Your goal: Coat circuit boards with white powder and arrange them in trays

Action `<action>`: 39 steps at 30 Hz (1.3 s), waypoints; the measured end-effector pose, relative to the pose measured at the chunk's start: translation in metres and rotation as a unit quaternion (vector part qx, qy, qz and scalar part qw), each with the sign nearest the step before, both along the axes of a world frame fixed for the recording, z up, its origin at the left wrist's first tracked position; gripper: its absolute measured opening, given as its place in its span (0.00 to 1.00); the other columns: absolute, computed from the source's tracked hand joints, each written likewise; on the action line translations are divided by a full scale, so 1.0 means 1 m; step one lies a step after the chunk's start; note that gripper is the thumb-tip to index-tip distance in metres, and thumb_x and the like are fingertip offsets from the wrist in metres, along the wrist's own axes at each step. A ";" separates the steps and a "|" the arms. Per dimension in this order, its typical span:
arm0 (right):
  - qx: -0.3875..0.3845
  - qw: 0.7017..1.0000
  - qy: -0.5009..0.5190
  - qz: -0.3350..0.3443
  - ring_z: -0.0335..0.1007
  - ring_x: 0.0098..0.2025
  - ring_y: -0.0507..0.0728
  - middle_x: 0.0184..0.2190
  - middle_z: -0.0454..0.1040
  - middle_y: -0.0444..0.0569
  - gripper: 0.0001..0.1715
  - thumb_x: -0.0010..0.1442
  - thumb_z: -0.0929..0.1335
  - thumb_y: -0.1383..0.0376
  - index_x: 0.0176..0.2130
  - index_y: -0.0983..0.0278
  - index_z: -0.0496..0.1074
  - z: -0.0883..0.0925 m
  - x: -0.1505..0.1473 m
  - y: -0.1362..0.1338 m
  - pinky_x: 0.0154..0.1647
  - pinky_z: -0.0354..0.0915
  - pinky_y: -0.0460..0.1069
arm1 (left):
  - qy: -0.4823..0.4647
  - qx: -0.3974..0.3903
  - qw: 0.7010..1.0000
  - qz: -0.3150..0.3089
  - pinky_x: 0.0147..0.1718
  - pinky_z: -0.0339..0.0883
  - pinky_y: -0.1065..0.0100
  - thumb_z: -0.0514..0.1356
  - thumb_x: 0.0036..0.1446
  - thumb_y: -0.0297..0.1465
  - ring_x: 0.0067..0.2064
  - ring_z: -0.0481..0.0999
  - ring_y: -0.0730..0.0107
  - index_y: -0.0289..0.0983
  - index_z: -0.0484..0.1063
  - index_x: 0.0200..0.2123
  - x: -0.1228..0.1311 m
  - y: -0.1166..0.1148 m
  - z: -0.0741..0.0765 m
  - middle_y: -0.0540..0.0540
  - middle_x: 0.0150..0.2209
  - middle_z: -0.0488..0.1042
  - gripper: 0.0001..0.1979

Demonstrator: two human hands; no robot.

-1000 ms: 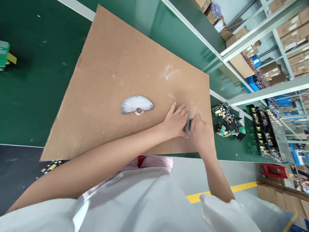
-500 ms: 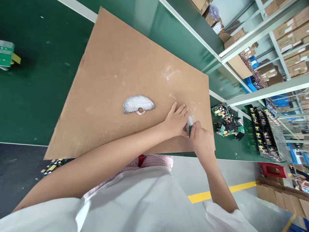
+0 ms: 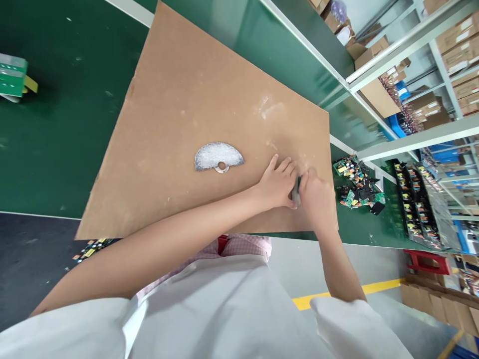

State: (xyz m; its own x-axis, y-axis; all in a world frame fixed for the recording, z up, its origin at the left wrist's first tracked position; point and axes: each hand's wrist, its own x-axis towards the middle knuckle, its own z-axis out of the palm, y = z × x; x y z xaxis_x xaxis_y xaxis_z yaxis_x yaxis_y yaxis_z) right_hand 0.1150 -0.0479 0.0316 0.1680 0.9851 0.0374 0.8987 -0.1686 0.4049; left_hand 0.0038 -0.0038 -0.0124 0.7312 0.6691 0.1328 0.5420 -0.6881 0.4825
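Note:
A brown cardboard sheet (image 3: pixel 224 89) lies on the green table. On its near right part my left hand (image 3: pixel 277 185) rests flat with fingers spread, beside and touching a grey-white flat piece (image 3: pixel 295 197) that is mostly covered by both hands. Just right of it, my right hand (image 3: pixel 318 199) is closed in a pinch on a small dark green piece (image 3: pixel 298 182), of which only an edge shows, pressed against the grey-white piece. A whitish half-disc (image 3: pixel 217 156) with a small hole at its straight edge lies left of my hands.
Piled circuit boards (image 3: pixel 359 184) sit right of the cardboard, near a black rack of boards (image 3: pixel 415 207). A green-and-white object (image 3: pixel 13 75) stands far left. Metal framing (image 3: pixel 411 134) rises at the right. A red stool (image 3: pixel 428 262) is on the floor.
My right hand has slid away from my body along the grey-white piece with the small dark green piece. My left hand stays about where it was; the view has shifted slightly.

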 end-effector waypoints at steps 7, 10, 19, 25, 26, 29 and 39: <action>-0.026 1.000 0.007 -0.007 0.61 0.21 0.52 0.21 0.66 0.45 0.12 0.69 0.56 0.66 0.39 0.67 0.65 -0.002 0.001 -0.019 0.21 0.40 0.46 | -0.001 -0.001 1.000 0.001 0.61 0.32 0.44 0.62 0.46 0.47 0.65 0.45 0.46 0.24 0.55 0.60 0.001 0.000 -0.002 0.30 0.64 0.52 0.45; -0.003 1.000 -0.002 -0.010 0.62 0.22 0.53 0.22 0.68 0.47 0.13 0.69 0.56 0.65 0.40 0.67 0.66 -0.004 0.001 -0.014 0.21 0.40 0.47 | 0.000 -0.001 1.000 0.000 0.61 0.32 0.45 0.62 0.46 0.47 0.65 0.45 0.46 0.24 0.55 0.60 0.001 -0.001 -0.001 0.30 0.63 0.52 0.45; -0.020 0.999 0.016 -0.024 0.64 0.22 0.53 0.21 0.67 0.47 0.13 0.70 0.56 0.64 0.40 0.66 0.66 -0.003 0.004 -0.014 0.21 0.42 0.46 | 0.007 0.005 1.000 -0.001 0.61 0.32 0.45 0.61 0.47 0.49 0.65 0.45 0.47 0.25 0.55 0.60 0.001 0.000 -0.002 0.31 0.64 0.51 0.45; 0.046 0.999 0.006 0.002 0.68 0.27 0.56 0.26 0.70 0.51 0.16 0.70 0.54 0.64 0.43 0.67 0.67 -0.004 0.007 0.007 0.22 0.44 0.47 | 0.004 0.004 1.000 0.003 0.61 0.31 0.46 0.60 0.47 0.48 0.65 0.45 0.48 0.26 0.55 0.60 0.001 0.000 0.000 0.31 0.63 0.52 0.44; 0.043 0.999 0.008 0.005 0.68 0.27 0.56 0.26 0.70 0.51 0.16 0.70 0.54 0.64 0.43 0.67 0.67 -0.004 0.007 0.008 0.22 0.44 0.47 | 0.007 0.002 1.000 0.003 0.61 0.31 0.46 0.61 0.47 0.48 0.65 0.45 0.48 0.25 0.54 0.60 0.000 0.000 0.001 0.31 0.64 0.52 0.44; 0.001 1.000 0.008 -0.008 0.65 0.24 0.54 0.23 0.69 0.48 0.14 0.69 0.56 0.64 0.42 0.66 0.67 -0.002 0.007 -0.006 0.22 0.42 0.47 | 0.015 -0.004 1.000 -0.002 0.61 0.31 0.46 0.61 0.47 0.49 0.65 0.45 0.47 0.25 0.54 0.60 0.000 0.001 0.001 0.31 0.64 0.51 0.45; 0.014 1.000 0.010 0.008 0.66 0.25 0.54 0.25 0.69 0.50 0.15 0.70 0.55 0.64 0.43 0.67 0.67 -0.001 0.010 0.004 0.23 0.42 0.46 | 0.010 -0.004 1.000 -0.006 0.61 0.30 0.45 0.59 0.48 0.49 0.65 0.44 0.46 0.24 0.53 0.61 0.001 0.003 0.001 0.30 0.64 0.51 0.45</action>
